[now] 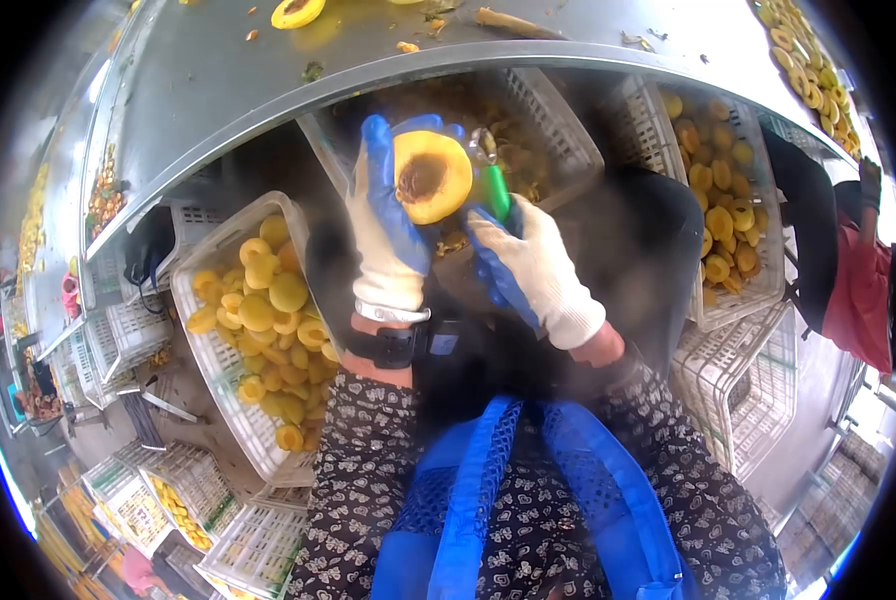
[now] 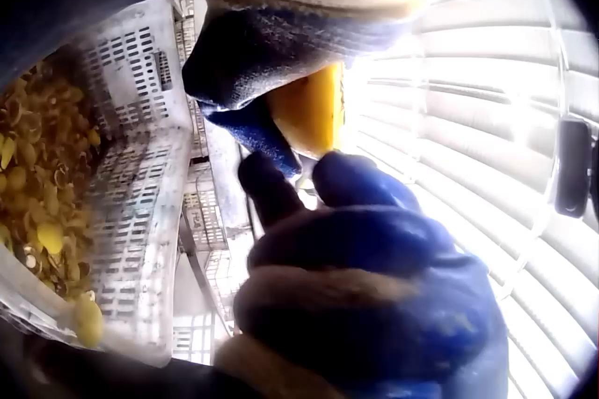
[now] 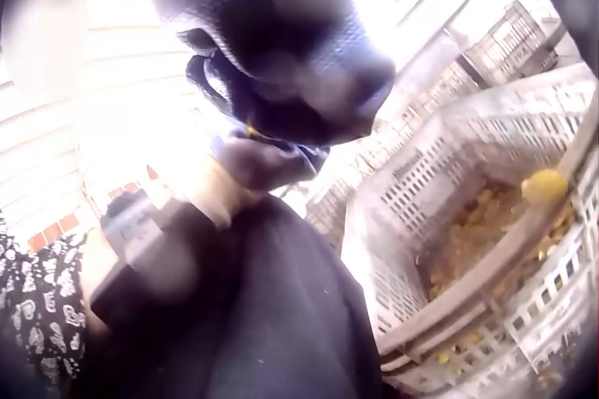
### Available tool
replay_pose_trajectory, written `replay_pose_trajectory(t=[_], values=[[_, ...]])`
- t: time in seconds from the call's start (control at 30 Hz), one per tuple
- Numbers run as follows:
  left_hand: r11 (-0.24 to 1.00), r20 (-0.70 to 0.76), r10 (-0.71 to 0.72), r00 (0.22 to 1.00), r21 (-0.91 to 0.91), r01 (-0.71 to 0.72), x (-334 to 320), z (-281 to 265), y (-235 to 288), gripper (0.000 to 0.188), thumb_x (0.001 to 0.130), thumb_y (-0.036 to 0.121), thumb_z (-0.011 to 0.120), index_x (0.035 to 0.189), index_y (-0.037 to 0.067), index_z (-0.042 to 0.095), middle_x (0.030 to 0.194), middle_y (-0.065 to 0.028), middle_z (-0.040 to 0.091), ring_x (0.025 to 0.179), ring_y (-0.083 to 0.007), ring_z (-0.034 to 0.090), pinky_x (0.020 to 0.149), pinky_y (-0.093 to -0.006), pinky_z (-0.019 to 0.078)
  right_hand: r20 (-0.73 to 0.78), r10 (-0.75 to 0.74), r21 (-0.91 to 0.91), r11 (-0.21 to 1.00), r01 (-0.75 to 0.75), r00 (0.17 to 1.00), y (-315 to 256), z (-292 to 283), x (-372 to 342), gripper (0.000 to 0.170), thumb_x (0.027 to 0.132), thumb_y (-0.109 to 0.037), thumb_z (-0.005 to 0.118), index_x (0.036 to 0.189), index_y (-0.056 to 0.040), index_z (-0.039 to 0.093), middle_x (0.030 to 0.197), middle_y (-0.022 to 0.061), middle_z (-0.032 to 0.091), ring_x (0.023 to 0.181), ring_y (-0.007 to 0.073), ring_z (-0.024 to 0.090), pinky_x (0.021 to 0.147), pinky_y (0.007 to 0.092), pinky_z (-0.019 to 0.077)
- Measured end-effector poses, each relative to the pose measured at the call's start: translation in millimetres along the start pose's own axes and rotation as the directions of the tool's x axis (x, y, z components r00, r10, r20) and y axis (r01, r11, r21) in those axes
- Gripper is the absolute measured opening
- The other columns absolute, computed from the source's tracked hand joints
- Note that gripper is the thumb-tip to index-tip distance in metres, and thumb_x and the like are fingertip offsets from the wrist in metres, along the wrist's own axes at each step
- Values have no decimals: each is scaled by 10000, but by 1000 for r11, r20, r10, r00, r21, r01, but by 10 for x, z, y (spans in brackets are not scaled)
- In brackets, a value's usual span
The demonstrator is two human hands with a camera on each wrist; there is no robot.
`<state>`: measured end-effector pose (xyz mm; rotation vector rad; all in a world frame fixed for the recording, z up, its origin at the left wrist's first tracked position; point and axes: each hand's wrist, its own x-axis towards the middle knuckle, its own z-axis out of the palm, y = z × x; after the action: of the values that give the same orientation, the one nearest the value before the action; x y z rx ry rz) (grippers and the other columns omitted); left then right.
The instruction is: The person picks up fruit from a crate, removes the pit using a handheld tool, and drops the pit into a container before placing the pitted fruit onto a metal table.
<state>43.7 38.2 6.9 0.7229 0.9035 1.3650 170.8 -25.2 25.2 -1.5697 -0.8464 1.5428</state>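
My left hand (image 1: 386, 220), in a white glove with blue coating, holds a halved yellow peach (image 1: 456, 172) over a crate. The cut face is turned up, with a dark brown hollow in the middle. My right hand (image 1: 538, 265), gloved alike, grips a green-handled tool (image 1: 496, 188) with a metal head, just right of the peach. In the left wrist view part of the peach (image 2: 318, 109) shows below the glove, close to the right hand's blue fingers (image 2: 374, 231). The right wrist view shows mostly dark glove; peach and tool are hidden there.
Below the hands a crate (image 1: 558, 120) holds fruit scraps. Crates of yellow peach halves stand left (image 1: 188, 330) and right (image 1: 768, 220). A metal table (image 1: 198, 80) runs ahead, with a fruit half (image 1: 298, 12) on it. Another person (image 1: 858, 290) is at the right.
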Motion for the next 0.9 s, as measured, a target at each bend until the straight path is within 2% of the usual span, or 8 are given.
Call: replay_pose_trajectory(t=[0.13, 0.23, 0.37, 0.43, 0.6, 0.8, 0.87, 0.9], values=[[984, 134, -86, 987, -142, 106, -50, -3, 21, 596, 1032, 501, 394, 1316, -10, 510, 1246, -140, 613, 1134, -228, 598, 1014, -360, 467, 132, 91, 433, 890, -140, 987, -62, 39, 79, 243, 931, -210, 671, 1046, -16, 579, 762, 6, 591, 548, 84, 527, 480, 233, 427], [944, 249, 108, 962, 279, -178, -34, -80, 101, 564, 1028, 473, 421, 1326, 3, 514, 1246, -129, 617, 1124, -230, 602, 1007, -362, 461, 142, 72, 470, 873, -131, 987, -236, -106, 211, 205, 933, -214, 661, 994, -41, 572, 682, 11, 562, 467, 94, 517, 385, 235, 393], [334, 511, 294, 808, 737, -587, -98, -138, 159, 477, 1034, 405, 454, 1292, 18, 557, 1205, -117, 639, 1070, -227, 622, 961, -341, 480, 172, -73, 17, 997, 72, 982, -407, -405, 403, 257, 915, -225, 671, 1022, 2, 611, 700, 34, 598, 497, 86, 536, 437, 230, 448], [938, 48, -301, 952, 192, 287, -60, -55, 57, 438, 1036, 380, 478, 1157, -12, 635, 1046, -86, 684, 937, -135, 643, 850, -275, 504, 295, -142, -198, 958, 206, 945, -384, -500, 520, 255, 894, -216, 685, 1056, -25, 635, 780, 2, 597, 615, 60, 561, 494, 222, 449], [903, 80, -429, 900, 62, 425, 23, -127, -10, 480, 951, 28, 600, 1405, 11, 448, 1300, -143, 570, 1148, -228, 609, 993, -363, 511, 186, -246, -174, 945, 278, 951, -333, -504, 625, 284, 902, -231, 689, 1047, 9, 638, 704, 42, 609, 550, 91, 560, 479, 241, 468], [941, 220, -83, 972, 338, 4, 15, -78, -73, 378, 929, 0, 610, 1301, 14, 545, 1155, -117, 637, 1104, -208, 612, 957, -335, 515, 12, -2, 135, 991, 0, 1000, -172, -363, 387, 277, 909, -264, 698, 966, -4, 623, 689, 27, 608, 528, 90, 553, 479, 246, 444], [379, 499, 234, 834, 743, -552, 29, -152, -146, 286, 938, -27, 578, 1221, 6, 599, 1156, -98, 641, 1053, -196, 619, 934, -299, 501, -50, -110, 0, 994, 110, 993, -17, -240, 388, 316, 877, -254, 723, 996, 19, 619, 776, 65, 646, 650, 121, 613, 591, 284, 498], [786, 274, 30, 961, 588, -192, -51, -65, -124, 305, 916, -32, 604, 1217, 10, 603, 1158, -93, 641, 1041, -203, 628, 963, -309, 485, -47, -79, -78, 994, 75, 996, -27, -251, 385, 325, 875, -251, 719, 1006, 27, 614, 833, 128, 669, 717, 194, 655, 659, 332, 517]])
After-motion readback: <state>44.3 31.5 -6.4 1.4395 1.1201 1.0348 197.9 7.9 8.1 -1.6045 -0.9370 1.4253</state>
